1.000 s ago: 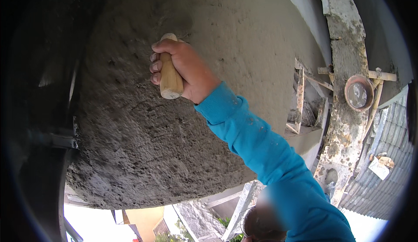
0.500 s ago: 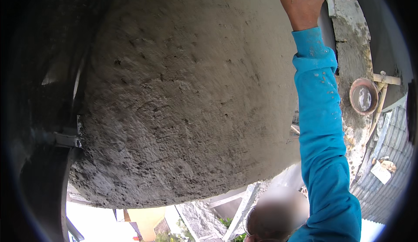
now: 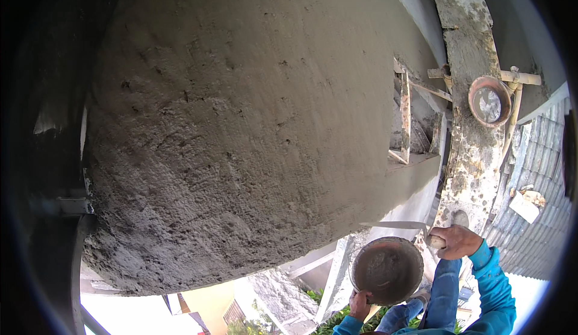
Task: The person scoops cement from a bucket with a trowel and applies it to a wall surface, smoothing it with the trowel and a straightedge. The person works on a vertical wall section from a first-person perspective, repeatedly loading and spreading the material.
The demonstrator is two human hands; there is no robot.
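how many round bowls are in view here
2: a round dark bowl held at its rim by the left hand, and a round reddish-brown bowl on the long mortar-stained plank.

The right sleeve (image 3: pixel 498 297) was long, turquoise-blue and creased, ending at the wrist of the bare right hand (image 3: pixel 460 241). The left sleeve (image 3: pixel 347 326) matched it in colour, and wrinkled blue jeans (image 3: pixel 444 294) were worn below.

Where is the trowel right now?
In the head view's lower right, the trowel is in the right grip, pictured just above the bowl in the left grip.
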